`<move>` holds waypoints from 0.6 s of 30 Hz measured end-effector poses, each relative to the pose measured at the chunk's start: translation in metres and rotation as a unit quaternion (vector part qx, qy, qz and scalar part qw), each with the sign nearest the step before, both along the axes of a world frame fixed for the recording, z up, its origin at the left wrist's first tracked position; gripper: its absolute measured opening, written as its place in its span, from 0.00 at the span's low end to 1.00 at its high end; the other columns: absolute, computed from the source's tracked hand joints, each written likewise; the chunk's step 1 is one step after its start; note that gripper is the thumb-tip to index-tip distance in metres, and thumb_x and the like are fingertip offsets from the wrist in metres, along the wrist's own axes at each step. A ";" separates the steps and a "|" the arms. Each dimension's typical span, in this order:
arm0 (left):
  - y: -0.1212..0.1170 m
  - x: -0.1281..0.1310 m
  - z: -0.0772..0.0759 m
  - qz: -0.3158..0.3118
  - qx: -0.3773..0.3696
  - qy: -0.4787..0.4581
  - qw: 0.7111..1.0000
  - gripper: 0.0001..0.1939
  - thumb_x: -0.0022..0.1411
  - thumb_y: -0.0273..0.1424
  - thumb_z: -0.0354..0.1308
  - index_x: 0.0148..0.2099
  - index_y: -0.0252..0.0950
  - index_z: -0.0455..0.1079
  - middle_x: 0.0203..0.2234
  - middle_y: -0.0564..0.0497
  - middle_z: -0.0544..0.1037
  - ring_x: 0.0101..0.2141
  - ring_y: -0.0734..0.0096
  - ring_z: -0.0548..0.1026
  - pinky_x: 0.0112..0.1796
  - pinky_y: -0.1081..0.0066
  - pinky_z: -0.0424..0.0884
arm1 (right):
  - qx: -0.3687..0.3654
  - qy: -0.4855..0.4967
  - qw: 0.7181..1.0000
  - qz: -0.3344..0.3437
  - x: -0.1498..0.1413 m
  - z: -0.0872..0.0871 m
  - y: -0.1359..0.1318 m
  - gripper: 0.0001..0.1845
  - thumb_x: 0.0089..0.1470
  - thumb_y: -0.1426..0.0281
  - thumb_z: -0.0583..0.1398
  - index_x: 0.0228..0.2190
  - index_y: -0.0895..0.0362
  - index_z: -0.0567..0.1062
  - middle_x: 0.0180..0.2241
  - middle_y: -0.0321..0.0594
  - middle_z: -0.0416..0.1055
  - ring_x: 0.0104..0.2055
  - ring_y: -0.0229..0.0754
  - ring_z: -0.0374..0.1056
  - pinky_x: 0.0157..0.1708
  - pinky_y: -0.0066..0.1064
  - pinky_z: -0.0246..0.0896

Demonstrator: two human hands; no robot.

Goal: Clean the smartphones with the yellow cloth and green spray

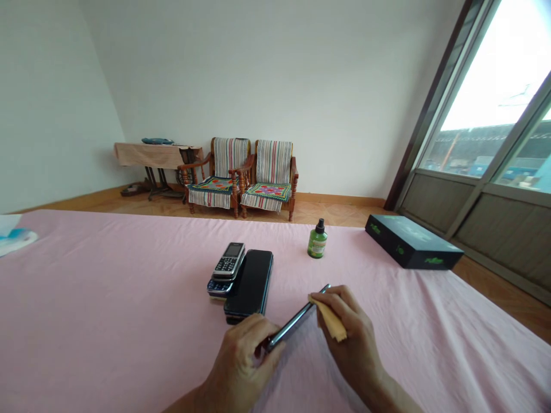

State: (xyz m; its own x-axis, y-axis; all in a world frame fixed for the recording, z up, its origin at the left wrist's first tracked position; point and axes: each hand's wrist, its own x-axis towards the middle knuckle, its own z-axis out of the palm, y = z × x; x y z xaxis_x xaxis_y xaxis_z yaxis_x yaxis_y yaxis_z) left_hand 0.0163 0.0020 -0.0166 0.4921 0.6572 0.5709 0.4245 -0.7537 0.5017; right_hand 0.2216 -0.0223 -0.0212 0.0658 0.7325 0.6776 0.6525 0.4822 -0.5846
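Note:
My left hand (246, 357) grips the near end of a smartphone (293, 322), which is tilted so that mostly its thin edge shows. At its far end, my right hand (350, 330) is closed on a folded yellow cloth (330, 319) and presses it against the phone. Just beyond my left hand lies a black smartphone (253, 281), apparently stacked on another. Beside that stack, a silver keypad phone (231, 259) rests on a dark blue phone (218, 287). A green spray bottle (317, 243) with a black top stands upright beyond my right hand.
A pink cloth (107, 298) covers the surface in front of me. On its far right sits a flat black box (413, 244); a white and blue packet (15, 235) lies at the left edge. Two wooden chairs (267, 178) and a covered table (150, 155) stand by the wall.

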 end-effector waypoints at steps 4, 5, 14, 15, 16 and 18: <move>0.001 -0.001 -0.002 0.002 0.022 0.001 1.000 0.07 0.61 0.23 0.54 0.31 0.36 0.70 0.21 0.53 0.70 0.22 0.72 0.71 0.25 0.76 0.64 | -0.025 0.071 0.994 -0.082 0.022 -0.006 0.016 0.10 0.55 0.74 0.55 0.36 0.56 0.76 0.32 0.41 0.69 0.33 0.42 0.69 0.31 0.31 0.66; 0.002 -0.002 -0.002 0.003 0.028 -0.001 1.000 0.07 0.61 0.23 0.54 0.31 0.36 0.70 0.21 0.53 0.70 0.22 0.72 0.71 0.24 0.76 0.64 | -0.050 0.088 0.991 -0.089 0.024 -0.007 0.018 0.09 0.55 0.73 0.55 0.33 0.56 0.76 0.30 0.40 0.69 0.30 0.41 0.69 0.28 0.30 0.65; 0.006 -0.002 -0.006 0.014 0.040 0.005 0.999 0.08 0.62 0.23 0.54 0.29 0.37 0.66 0.21 0.54 0.69 0.21 0.73 0.71 0.24 0.77 0.64 | -0.071 0.174 0.978 -0.090 0.029 -0.005 0.020 0.12 0.53 0.66 0.58 0.35 0.57 0.79 0.33 0.42 0.72 0.33 0.43 0.70 0.30 0.32 0.66; 0.006 -0.002 -0.006 0.013 0.040 0.005 0.999 0.08 0.62 0.23 0.54 0.29 0.37 0.66 0.21 0.54 0.69 0.21 0.73 0.71 0.24 0.77 0.64 | -0.074 0.180 0.978 -0.077 0.028 -0.005 0.020 0.12 0.54 0.65 0.58 0.35 0.57 0.79 0.32 0.42 0.71 0.32 0.43 0.69 0.28 0.31 0.65; 0.006 -0.003 -0.007 0.012 0.041 0.004 0.999 0.08 0.62 0.23 0.54 0.29 0.37 0.66 0.21 0.54 0.69 0.21 0.73 0.71 0.24 0.77 0.65 | -0.079 0.183 0.978 -0.066 0.027 -0.004 0.020 0.12 0.54 0.66 0.58 0.35 0.57 0.79 0.31 0.42 0.71 0.31 0.42 0.69 0.27 0.30 0.65; 0.006 -0.003 -0.008 0.008 0.044 0.003 0.999 0.08 0.62 0.24 0.54 0.30 0.37 0.67 0.21 0.54 0.69 0.21 0.73 0.71 0.24 0.77 0.65 | -0.086 0.182 0.978 -0.058 0.024 -0.003 0.020 0.12 0.52 0.67 0.58 0.35 0.57 0.79 0.30 0.40 0.70 0.29 0.42 0.68 0.25 0.29 0.63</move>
